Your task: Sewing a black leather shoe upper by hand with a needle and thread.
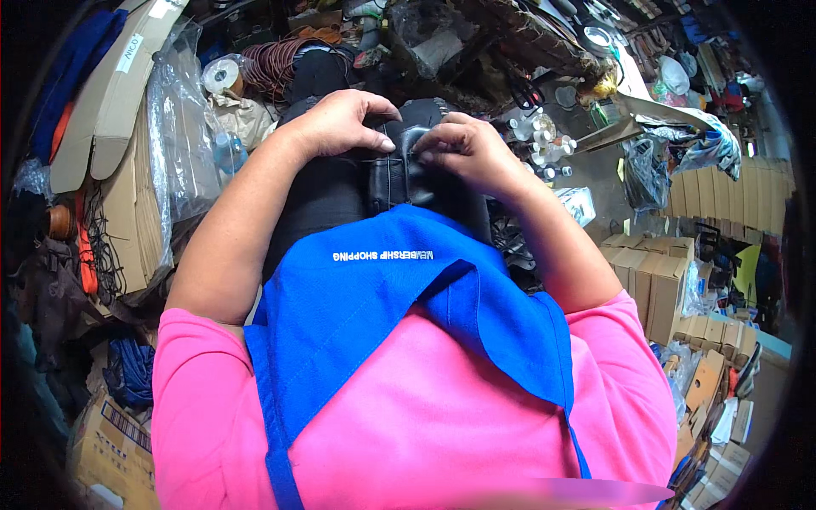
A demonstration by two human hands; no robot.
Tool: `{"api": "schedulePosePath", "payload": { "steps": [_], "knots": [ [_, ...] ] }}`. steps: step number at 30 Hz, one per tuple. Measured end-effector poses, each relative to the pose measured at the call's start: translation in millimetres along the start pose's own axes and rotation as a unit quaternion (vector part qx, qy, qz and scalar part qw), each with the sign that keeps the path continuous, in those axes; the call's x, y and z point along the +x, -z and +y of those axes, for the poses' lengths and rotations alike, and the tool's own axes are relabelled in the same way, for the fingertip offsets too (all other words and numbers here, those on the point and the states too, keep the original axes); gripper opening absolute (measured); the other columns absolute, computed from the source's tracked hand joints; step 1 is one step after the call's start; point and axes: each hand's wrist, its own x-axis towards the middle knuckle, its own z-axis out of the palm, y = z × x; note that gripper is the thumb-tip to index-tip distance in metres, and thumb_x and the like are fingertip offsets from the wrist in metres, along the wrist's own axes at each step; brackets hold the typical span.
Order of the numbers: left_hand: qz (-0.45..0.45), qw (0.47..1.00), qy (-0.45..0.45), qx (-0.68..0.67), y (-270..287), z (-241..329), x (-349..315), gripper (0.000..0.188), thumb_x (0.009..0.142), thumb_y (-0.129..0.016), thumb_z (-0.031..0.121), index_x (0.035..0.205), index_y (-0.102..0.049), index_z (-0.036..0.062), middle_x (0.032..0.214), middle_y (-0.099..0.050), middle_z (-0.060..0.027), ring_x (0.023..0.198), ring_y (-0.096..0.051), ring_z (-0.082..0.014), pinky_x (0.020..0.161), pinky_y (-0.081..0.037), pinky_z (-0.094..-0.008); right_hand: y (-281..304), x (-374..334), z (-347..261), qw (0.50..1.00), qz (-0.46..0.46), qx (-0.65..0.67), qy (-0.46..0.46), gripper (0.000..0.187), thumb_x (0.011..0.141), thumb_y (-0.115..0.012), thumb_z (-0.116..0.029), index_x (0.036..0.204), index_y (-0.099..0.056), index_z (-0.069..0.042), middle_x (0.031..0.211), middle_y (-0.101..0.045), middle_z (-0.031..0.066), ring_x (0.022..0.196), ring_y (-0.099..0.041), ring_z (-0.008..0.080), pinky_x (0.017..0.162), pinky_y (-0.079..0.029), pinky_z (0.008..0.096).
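Observation:
Across my dark-trousered thighs rests a shiny black leather-like piece (pixel 408 155), with pale stitches along its far edge and a seam down its front. I cannot tell what it is part of. My left hand (pixel 344 123) is at its left side, thumb and forefinger curved around a small gap. A thin dark thread (pixel 374 160) runs by the left thumb and seems held there. On the right side of the piece, my right hand (pixel 472 151) is closed, its fingertips pinched together against the leather. Whatever lies within that pinch is too small to make out.
A blue apron (pixel 365 285) covers my lap's near part. Flattened cardboard (pixel 102 110) and clear plastic (pixel 178 119) stand at left. A white spool (pixel 221 75) and coiled brown cord (pixel 276 68) lie beyond. Small bottles (pixel 544 136) and stacked cartons (pixel 654 272) are at right.

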Motion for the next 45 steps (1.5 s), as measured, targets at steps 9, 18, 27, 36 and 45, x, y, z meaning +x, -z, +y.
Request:
{"api": "schedulePosePath", "payload": {
  "steps": [9,18,27,36,45],
  "knots": [
    [0.079,0.994,-0.039,0.07,-9,3,-3,0.037,0.065,-0.078,0.008,0.099,-0.064,0.0025,0.093,-0.066,-0.0081,0.09,-0.062,-0.0189,0.083,-0.048,-0.0314,1,11,26,0.988,-0.062,0.139,-0.027,0.013,0.083,-0.068,-0.009,0.096,-0.071,-0.008,0.087,-0.057,0.0005,0.09,-0.055,0.0123,0.084,-0.044,0.0271],
    [0.22,0.964,-0.127,0.082,-18,5,-17,0.03,0.078,-0.067,0.007,0.108,-0.064,0.0055,0.099,-0.059,-0.0111,0.099,-0.057,-0.0243,0.089,-0.044,-0.0322,-17,-12,-1,0.994,0.067,-0.036,0.073,0.016,0.076,-0.072,-0.019,0.092,-0.072,-0.017,0.085,-0.064,0.004,0.084,-0.06,0.0236,0.08,-0.038,0.0372],
    [0.29,0.955,-0.031,0.053,-35,29,-73,0.025,0.076,-0.067,0.003,0.099,-0.071,0.0102,0.082,-0.059,-0.0096,0.087,-0.058,-0.0255,0.082,-0.044,-0.0387,-11,-18,9,0.991,0.057,-0.073,0.092,0.039,0.071,-0.065,0.0,0.103,-0.072,-0.021,0.073,-0.052,0.0027,0.074,-0.052,0.0212,0.069,-0.04,0.0339],
    [0.308,0.913,-0.082,0.254,-42,20,-68,0.012,0.068,-0.077,0.019,0.08,-0.074,0.0197,0.072,-0.051,0.0007,0.082,-0.052,-0.0209,0.077,-0.034,-0.0377,-5,-3,15,0.999,0.001,0.009,0.035,0.049,0.064,-0.05,0.008,0.099,-0.073,-0.017,0.078,-0.052,0.0029,0.082,-0.053,0.0184,0.079,-0.043,0.0304],
    [0.296,0.918,-0.078,0.251,-41,26,-65,0.011,0.069,-0.076,0.018,0.08,-0.074,0.0201,0.073,-0.052,0.0006,0.082,-0.052,-0.02,0.078,-0.033,-0.0372,-5,0,21,0.999,-0.014,0.022,0.025,0.041,0.07,-0.054,0.007,0.098,-0.074,-0.015,0.079,-0.053,0.002,0.083,-0.052,0.0168,0.078,-0.043,0.0295]
  ]
}}
